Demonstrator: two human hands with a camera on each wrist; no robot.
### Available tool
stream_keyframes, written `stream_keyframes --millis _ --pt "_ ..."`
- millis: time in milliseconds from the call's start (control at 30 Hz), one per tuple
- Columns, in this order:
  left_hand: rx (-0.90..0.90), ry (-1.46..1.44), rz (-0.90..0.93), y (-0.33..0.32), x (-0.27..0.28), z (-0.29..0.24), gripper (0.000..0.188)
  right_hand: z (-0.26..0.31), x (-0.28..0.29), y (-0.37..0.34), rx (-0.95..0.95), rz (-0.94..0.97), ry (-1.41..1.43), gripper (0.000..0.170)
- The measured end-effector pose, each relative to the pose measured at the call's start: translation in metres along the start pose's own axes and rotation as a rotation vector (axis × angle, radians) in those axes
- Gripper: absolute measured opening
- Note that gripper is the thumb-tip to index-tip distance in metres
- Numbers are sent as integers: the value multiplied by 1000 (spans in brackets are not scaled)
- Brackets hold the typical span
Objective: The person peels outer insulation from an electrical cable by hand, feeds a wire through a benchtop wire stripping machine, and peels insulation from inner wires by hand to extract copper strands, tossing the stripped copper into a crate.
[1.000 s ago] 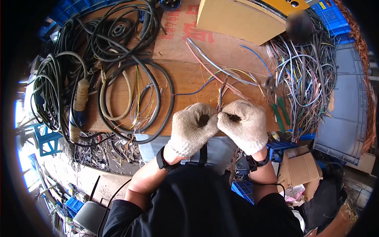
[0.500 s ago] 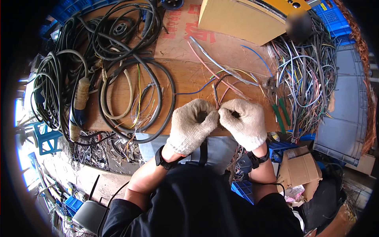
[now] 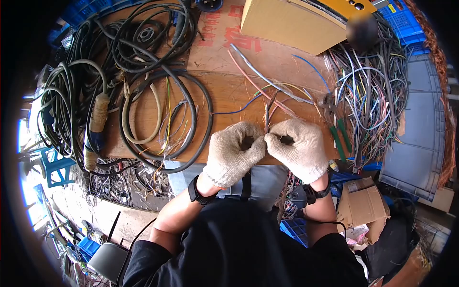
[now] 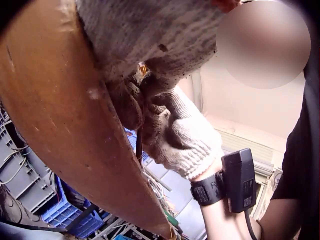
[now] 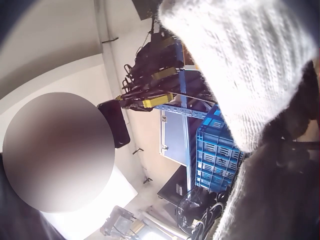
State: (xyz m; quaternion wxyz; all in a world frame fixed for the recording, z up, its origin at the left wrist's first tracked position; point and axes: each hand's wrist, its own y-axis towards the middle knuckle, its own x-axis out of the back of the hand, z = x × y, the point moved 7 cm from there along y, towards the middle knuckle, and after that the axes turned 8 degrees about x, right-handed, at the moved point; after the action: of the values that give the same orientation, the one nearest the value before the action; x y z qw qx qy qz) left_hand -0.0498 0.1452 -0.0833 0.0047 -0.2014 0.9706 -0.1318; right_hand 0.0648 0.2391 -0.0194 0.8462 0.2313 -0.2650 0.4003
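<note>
Both hands wear off-white knitted gloves and meet at the front edge of the wooden bench in the head view. My left hand [image 3: 235, 154] and my right hand [image 3: 299, 149] pinch a short dark wire [image 3: 267, 115] between thumbs and curled fingers, their fingertips side by side. The wire points away from me, its brownish upper end leaning right; its lower end is hidden by the gloves. Just beyond lie loose pink and grey wires [image 3: 248, 67]. In the left wrist view the right glove [image 4: 185, 132] shows under the left one. The right wrist view shows mostly glove back [image 5: 245, 65].
Coiled black cables [image 3: 193, 110] cover the bench's left side. Green-handled pliers [image 3: 340, 138] lie to the right, beside a heap of mixed wires [image 3: 368, 95]. A tan box-shaped machine [image 3: 291, 26] stands at the back. An open cardboard box [image 3: 363, 205] is at lower right.
The wire's far end bent over to the right half a second ago and now stands straighter, pointing away again. Both hands shifted only slightly and kept their pinch.
</note>
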Motion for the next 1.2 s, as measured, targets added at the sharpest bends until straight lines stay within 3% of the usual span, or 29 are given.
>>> stream_keyframes --millis 67,233,400,900,1033,1100,1200 --pt "-39 64 -5 -2 -2 -3 11 2 0 0 32 -5 -32 11" --pt "63 36 -6 -1 0 0 12 -1 -3 0 51 -22 -50 11" --pt "53 -103 -11 1 -1 10 13 -22 -8 -2 -167 42 195 11" --pt "83 -164 -2 2 4 4 15 -45 -18 -5 -326 26 503 10" --pt "103 -154 31 2 6 1 15 -42 -19 -5 -362 12 519 10" --pt "62 -238 53 1 4 1 15 -38 -12 -3 -296 -26 305 10" --pt "47 -332 98 -1 4 -1 18 -37 -12 -4 -279 -43 277 10"
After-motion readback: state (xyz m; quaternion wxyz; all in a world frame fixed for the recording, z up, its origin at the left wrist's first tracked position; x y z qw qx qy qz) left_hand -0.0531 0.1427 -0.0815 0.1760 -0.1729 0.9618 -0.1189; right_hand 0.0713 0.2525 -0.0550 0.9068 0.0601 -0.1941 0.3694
